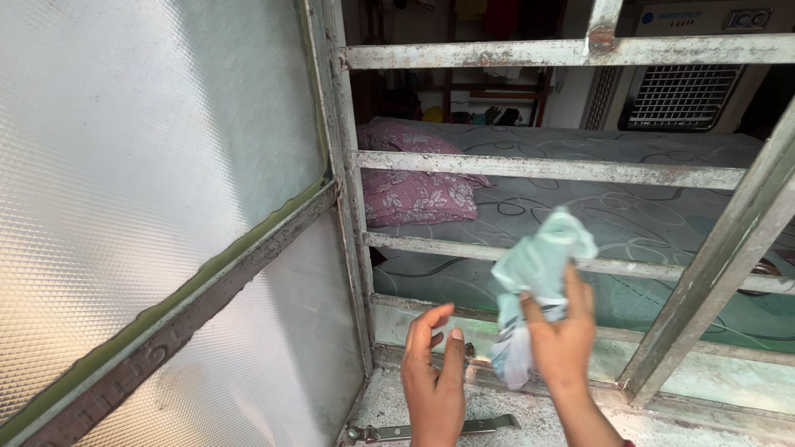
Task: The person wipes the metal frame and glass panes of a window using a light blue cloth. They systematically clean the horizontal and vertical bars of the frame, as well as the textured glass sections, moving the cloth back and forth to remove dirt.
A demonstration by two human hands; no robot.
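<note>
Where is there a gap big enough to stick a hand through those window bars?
The widest gaps lie between the horizontal bars above the right hand, which holds a pale green cloth. Bare sill shows beside the metal latch. It is crowded where the left hand and the slanted frame meet the lowest bar.

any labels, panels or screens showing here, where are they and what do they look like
Air cooler, top right behind the window bars: pale box with grey louvred grille.
Its control panel, top edge: small dark rectangle beside a blue round mark and a row of small lights.
No packages or signs.
</note>
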